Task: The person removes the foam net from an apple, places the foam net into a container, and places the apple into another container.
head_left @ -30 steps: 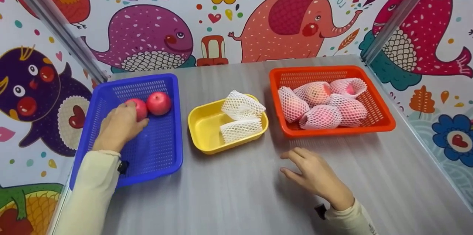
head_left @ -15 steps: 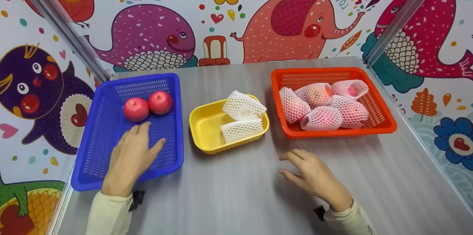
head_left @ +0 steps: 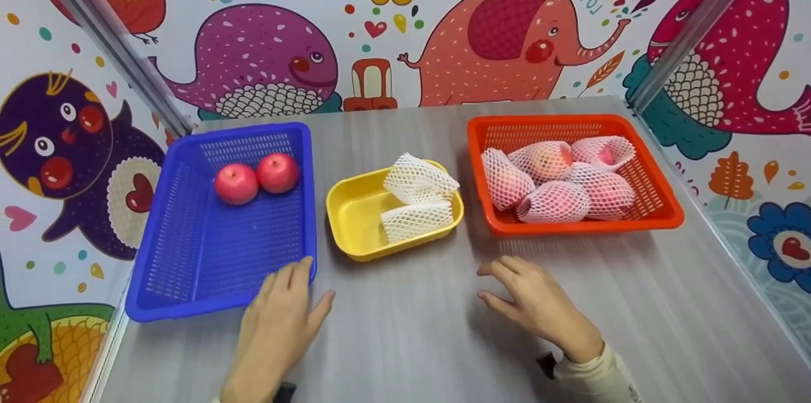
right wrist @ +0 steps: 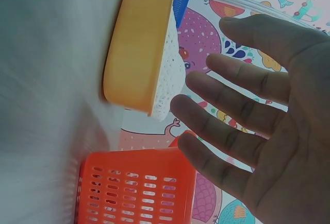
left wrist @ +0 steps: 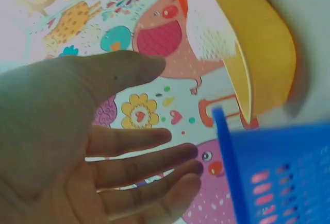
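Observation:
Two red apples (head_left: 256, 178) sit side by side at the back of the blue basket (head_left: 218, 308). My left hand (head_left: 275, 320) is over that basket's near right corner, its fingers loose and holding nothing; the left wrist view shows the bare palm (left wrist: 46, 147). To the right, my right hand (head_left: 542, 301) hovers or rests by the grey table in front of the red basket (head_left: 583, 229), relaxed, with nothing in it. Several fruits in pinkish foam nets (head_left: 554, 202) fill the red basket. Between the baskets, a yellow tub (head_left: 355, 219) holds white foam nets (head_left: 418, 222).
The grey table (head_left: 405, 327) carries all three containers in a row. Behind it stands a wall printed with cartoon animals (head_left: 494, 42), with metal posts (head_left: 687, 29) at the corners.
My left hand has let go of an apple in the blue basket and drawn back toward the near right, past the basket's front corner. The right hand has stayed in place.

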Demonstrator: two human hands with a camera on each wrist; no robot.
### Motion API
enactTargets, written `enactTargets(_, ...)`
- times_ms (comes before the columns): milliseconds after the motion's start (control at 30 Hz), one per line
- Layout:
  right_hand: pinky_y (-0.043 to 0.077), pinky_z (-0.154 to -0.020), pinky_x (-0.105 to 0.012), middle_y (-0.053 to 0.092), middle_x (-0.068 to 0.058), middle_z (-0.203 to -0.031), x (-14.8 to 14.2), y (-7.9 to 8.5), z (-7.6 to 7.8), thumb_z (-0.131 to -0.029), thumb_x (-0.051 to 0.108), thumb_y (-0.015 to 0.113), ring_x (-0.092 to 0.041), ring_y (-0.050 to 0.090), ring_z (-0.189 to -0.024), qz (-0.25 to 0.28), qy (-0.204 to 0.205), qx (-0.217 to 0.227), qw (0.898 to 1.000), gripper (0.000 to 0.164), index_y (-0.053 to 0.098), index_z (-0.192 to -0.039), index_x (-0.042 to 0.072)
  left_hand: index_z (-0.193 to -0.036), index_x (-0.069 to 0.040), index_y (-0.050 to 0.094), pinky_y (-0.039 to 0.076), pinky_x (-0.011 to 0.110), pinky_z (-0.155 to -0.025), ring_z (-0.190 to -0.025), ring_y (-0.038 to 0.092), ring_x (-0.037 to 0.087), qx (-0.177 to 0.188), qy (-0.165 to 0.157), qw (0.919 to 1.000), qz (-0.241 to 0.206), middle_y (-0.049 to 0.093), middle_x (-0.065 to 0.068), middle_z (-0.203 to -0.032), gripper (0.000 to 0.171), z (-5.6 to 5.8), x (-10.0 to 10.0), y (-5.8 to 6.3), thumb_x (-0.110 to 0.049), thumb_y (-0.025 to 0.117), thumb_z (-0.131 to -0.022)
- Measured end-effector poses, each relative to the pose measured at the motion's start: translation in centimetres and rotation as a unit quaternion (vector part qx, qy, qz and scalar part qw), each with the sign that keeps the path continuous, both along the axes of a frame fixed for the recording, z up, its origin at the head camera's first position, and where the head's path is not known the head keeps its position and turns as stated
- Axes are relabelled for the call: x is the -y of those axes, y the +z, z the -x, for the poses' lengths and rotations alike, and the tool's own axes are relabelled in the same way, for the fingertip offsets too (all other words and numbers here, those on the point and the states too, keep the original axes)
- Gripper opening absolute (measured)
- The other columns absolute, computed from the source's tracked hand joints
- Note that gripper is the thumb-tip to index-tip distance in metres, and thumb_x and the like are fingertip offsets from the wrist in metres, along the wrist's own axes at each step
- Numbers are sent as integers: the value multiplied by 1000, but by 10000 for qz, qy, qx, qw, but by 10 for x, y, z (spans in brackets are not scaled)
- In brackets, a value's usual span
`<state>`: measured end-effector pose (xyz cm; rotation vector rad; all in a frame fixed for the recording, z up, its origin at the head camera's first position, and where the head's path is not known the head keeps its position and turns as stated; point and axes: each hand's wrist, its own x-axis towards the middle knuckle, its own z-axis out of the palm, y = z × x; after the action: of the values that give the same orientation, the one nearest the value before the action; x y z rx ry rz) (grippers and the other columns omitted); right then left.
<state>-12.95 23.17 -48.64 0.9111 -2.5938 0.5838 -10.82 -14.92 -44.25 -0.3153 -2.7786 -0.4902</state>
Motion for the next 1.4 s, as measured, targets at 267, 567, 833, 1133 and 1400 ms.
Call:
enactTargets(267,54,-71,-37,63,5,-93,1,1,-1,-78,22,86,-15,62,-84,-23,-17,88,10000,30,69,-102,14,-131,2,59,54,53,-81,-103,62,37,472,63,9988,-99,65,19,-116,61,-20,-9,-1,-34,79,-86)
enactTargets(567,54,-70,-36,64,4,-93,1,1,2,-76,20,87,-16,63,-83,61,116,-139,9998,32,69,-101,13,-128,2,61,54,53,-79,-101,63,38,390,64,9990,-192,65,19,-115,58,-20,-9,-8,-32,80,-85)
enactTargets(833,54,-71,-39,65,2,-96,-9,16,9,-76,18,87,-17,63,-85,-23,19,-231,9997,34,69,-103,12,-129,1,61,54,53,-81,-103,62,37,490,88,9985,-237,64,19,-117,59,-18,-10,-7,-33,79,-86)
enactTargets(1133,56,-75,-39,66,-1,-96,-30,55,35,-79,18,87,-19,63,-84,-499,-327,-170,9981,33,70,-106,10,-130,1,61,54,54,-82,-106,62,38,571,35,9978,-343,64,18,-119,58,-20,-12,-6,-33,78,-87)
enactTargets(1400,56,-79,-48,68,-11,-101,-57,75,87,-86,19,80,-28,65,-89,-682,-820,764,9914,31,67,-111,5,-129,0,61,53,53,-83,-108,62,36,591,-53,9974,-399,64,16,-120,57,-21,-14,-8,-33,79,-87)
